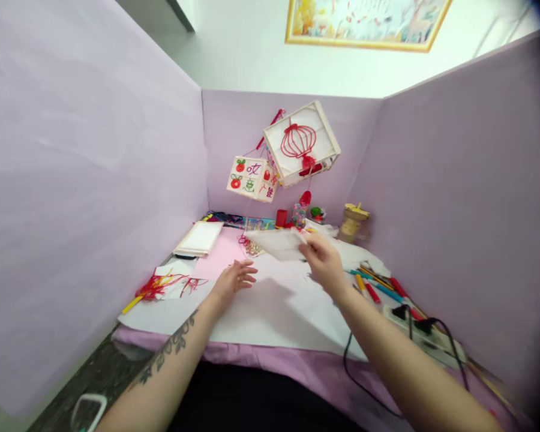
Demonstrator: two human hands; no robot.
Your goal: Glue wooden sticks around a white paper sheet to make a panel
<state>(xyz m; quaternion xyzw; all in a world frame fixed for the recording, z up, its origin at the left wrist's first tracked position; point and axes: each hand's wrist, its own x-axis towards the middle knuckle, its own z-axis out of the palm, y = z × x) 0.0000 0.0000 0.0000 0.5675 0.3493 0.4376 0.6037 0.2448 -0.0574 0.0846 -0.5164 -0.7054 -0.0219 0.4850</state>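
Observation:
My right hand [321, 259] grips the right edge of a thin white framed panel [276, 243], held tilted above the white table covering [270, 312]. Low over the sheet, my left hand [234, 281] has its fingers apart and nothing in them. A pink sheet [220, 255] lies just beyond that hand. Behind the panel and partly hidden by it is a small pile of red and tan cord [252, 246]. Red tassel threads [155, 285] lie to the left. Further back on the left rest more white framed panels [200, 238].
Two lanterns hang at the back, a large one with a red lantern motif [299, 142] and a smaller painted one [252, 179]. Markers [382, 291] and a power strip [425, 339] with black cables lie at right. Lilac partitions [454, 150] enclose the table.

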